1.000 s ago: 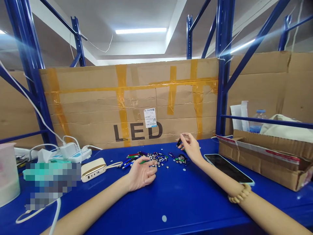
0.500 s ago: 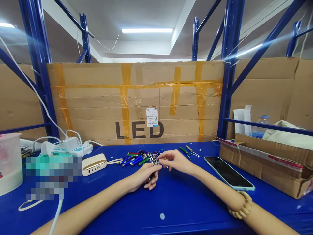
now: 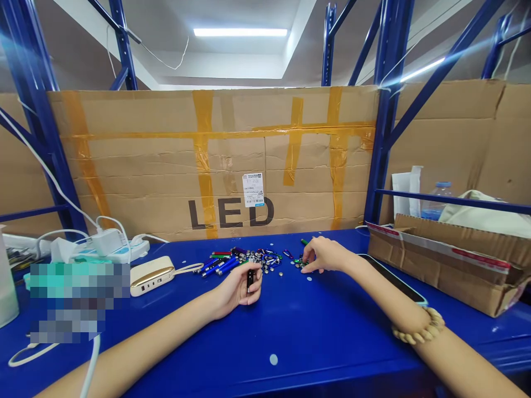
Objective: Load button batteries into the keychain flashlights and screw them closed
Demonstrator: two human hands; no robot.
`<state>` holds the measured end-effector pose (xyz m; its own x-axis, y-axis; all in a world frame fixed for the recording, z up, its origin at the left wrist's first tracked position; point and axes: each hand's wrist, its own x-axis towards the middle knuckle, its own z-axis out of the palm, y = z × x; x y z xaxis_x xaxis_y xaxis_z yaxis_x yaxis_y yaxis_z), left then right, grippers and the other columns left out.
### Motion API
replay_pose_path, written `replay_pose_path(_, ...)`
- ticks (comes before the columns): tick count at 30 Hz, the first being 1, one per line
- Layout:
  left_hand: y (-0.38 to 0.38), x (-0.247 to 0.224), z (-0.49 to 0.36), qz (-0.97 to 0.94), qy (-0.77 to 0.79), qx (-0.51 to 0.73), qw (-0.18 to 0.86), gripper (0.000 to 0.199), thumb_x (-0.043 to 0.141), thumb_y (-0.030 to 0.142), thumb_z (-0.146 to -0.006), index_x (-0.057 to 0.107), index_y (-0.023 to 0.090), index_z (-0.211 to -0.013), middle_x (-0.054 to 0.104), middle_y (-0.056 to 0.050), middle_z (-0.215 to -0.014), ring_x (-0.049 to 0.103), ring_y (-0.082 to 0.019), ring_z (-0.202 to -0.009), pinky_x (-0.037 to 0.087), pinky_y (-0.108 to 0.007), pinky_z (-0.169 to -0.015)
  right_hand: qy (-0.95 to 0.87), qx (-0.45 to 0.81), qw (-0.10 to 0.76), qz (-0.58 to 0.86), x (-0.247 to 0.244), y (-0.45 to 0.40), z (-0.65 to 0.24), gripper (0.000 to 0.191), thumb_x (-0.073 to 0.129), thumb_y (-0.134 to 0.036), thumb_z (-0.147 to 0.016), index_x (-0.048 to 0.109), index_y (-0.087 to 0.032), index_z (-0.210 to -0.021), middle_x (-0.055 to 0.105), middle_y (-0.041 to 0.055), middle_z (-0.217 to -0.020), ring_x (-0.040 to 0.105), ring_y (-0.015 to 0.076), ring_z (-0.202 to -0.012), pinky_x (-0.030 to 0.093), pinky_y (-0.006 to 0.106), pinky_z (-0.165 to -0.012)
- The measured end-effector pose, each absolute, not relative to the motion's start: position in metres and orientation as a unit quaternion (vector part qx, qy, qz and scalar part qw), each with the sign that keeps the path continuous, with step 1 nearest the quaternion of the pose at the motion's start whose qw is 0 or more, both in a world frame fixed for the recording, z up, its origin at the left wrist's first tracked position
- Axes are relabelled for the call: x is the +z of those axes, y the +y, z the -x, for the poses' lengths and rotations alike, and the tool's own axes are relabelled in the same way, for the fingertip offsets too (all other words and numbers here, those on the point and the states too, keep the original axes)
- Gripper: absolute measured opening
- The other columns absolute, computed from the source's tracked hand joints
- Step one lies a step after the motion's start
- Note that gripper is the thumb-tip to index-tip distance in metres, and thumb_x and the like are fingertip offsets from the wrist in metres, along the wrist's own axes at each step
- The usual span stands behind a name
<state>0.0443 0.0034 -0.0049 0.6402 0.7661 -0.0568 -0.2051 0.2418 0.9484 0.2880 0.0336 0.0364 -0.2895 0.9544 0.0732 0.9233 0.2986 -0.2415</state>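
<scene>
My left hand [image 3: 239,288] is closed around a small black tube [image 3: 250,281], which it holds upright over the table. The tube's upper end, by the thumb, shows silver. Farther right, my right hand [image 3: 326,255] reaches down to the tabletop with bent fingers, its fingertips among small metal parts [image 3: 297,261]. What they pinch, if anything, is too small to make out. Behind my left hand lie several blue tubes [image 3: 219,266], with red and green ones among them. Beside these is a pile of shiny clasps and rings [image 3: 265,257].
A cream power bank [image 3: 152,276] with a strap lies left of the tubes, near white chargers [image 3: 105,241] and cables. A phone [image 3: 394,279] is partly behind my right forearm. An open cardboard box [image 3: 440,265] stands at right. A taped carton [image 3: 166,177] walls off the back.
My right hand has left my left hand and moved right, down to the small parts on the table. My left hand keeps the black tube, now more upright. The view has shifted slightly.
</scene>
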Motion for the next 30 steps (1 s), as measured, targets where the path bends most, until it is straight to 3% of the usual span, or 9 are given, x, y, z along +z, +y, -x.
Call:
replay_pose_path(6,0.004,-0.003,-0.044,-0.540,0.275,0.325,0.726,0.022,0.035,0.029,-0.082,0.041,0.017,-0.065,0.034,0.005,-0.045,0.036,-0.007,-0.032,0.016,-0.020,-0.034,-0.838,0.066,0.130,0.526,0.022,0.042,-0.282,0.019,0.061,-0.040,-0.071,0.068,-0.023,-0.074,0.069,-0.0037,-0.066,0.062,0.0118,-0.055,0.043,0.027,-0.071)
replay_pose_path(13,-0.002,0.001,-0.046,-0.573,0.332,0.355,0.660,0.020,0.035,0.034,-0.078,0.038,0.018,-0.066,0.031,0.007,-0.046,0.033,-0.005,-0.032,0.017,-0.020,-0.035,-0.868,0.053,0.166,0.464,0.013,0.038,-0.264,0.018,0.060,-0.023,-0.070,0.070,-0.023,-0.085,0.070,0.0001,-0.084,0.062,0.0147,-0.069,0.043,0.023,-0.061)
replay_pose_path(19,0.001,-0.001,-0.048,-0.613,0.393,0.392,0.563,0.022,0.034,0.037,-0.075,0.038,0.019,-0.063,0.032,0.008,-0.041,0.032,-0.007,-0.032,0.017,-0.021,-0.037,-0.876,0.068,0.261,0.399,0.011,0.030,-0.250,0.016,0.058,-0.020,-0.071,0.068,-0.019,-0.083,0.067,0.0020,-0.082,0.059,0.0119,-0.061,0.044,0.024,-0.059)
replay_pose_path(24,0.000,-0.010,-0.053,-0.686,0.423,0.374,0.460,0.025,0.048,0.029,-0.069,0.039,0.018,-0.050,0.041,0.006,-0.039,0.033,-0.007,-0.037,0.022,-0.022,-0.044,-0.833,0.215,0.363,0.357,0.011,0.024,-0.237,0.018,0.059,-0.028,-0.072,0.064,-0.015,-0.084,0.065,0.0026,-0.071,0.057,0.0112,-0.056,0.048,0.023,-0.051)
replay_pose_path(27,-0.004,-0.012,-0.054,-0.720,0.426,0.359,0.413,0.024,0.052,0.024,-0.066,0.041,0.017,-0.047,0.042,0.006,-0.041,0.035,-0.008,-0.043,0.024,-0.023,-0.048,-0.809,0.321,0.372,0.324,0.010,0.017,-0.229,0.027,0.063,-0.037,-0.069,0.063,-0.015,-0.085,0.064,0.0043,-0.075,0.058,0.0135,-0.064,0.050,0.022,-0.047)
replay_pose_path(30,-0.006,-0.010,-0.053,-0.739,0.427,0.342,0.393,0.023,0.050,0.025,-0.068,0.041,0.017,-0.048,0.041,0.006,-0.043,0.035,-0.009,-0.044,0.024,-0.024,-0.049,-0.801,0.350,0.366,0.320,0.007,0.017,-0.224,0.030,0.064,-0.041,-0.069,0.064,-0.015,-0.084,0.063,0.0042,-0.075,0.057,0.0139,-0.067,0.049,0.022,-0.046)
